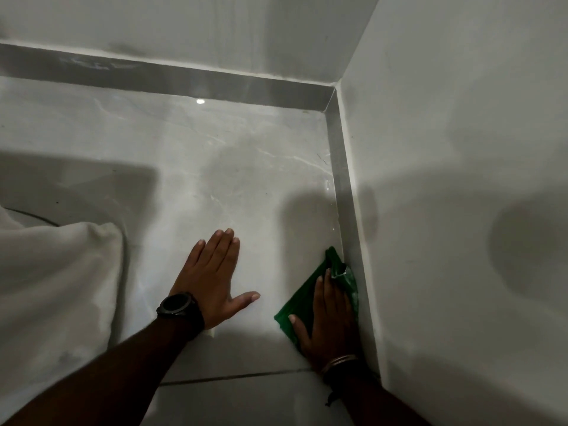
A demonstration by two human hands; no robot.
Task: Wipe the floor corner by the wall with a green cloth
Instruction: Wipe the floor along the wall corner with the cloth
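Observation:
A green cloth (299, 305) lies flat on the glossy grey floor tile, right against the skirting of the right wall. My right hand (327, 321) presses down on it with spread fingers; a bangle sits on that wrist. The cloth's far tip (335, 259) pokes out beyond my fingers and touches the skirting. My left hand (212, 278) rests palm-down on the bare tile to the left of the cloth, fingers together and thumb out, with a black watch on the wrist. The floor corner (329, 107), where the two walls meet, lies well beyond both hands.
A dark grey skirting strip (341, 186) runs along the right wall and another along the far wall (172, 76). A white fabric bundle (58, 272) lies on the floor at the left. A grout line (233, 376) crosses the floor near my wrists.

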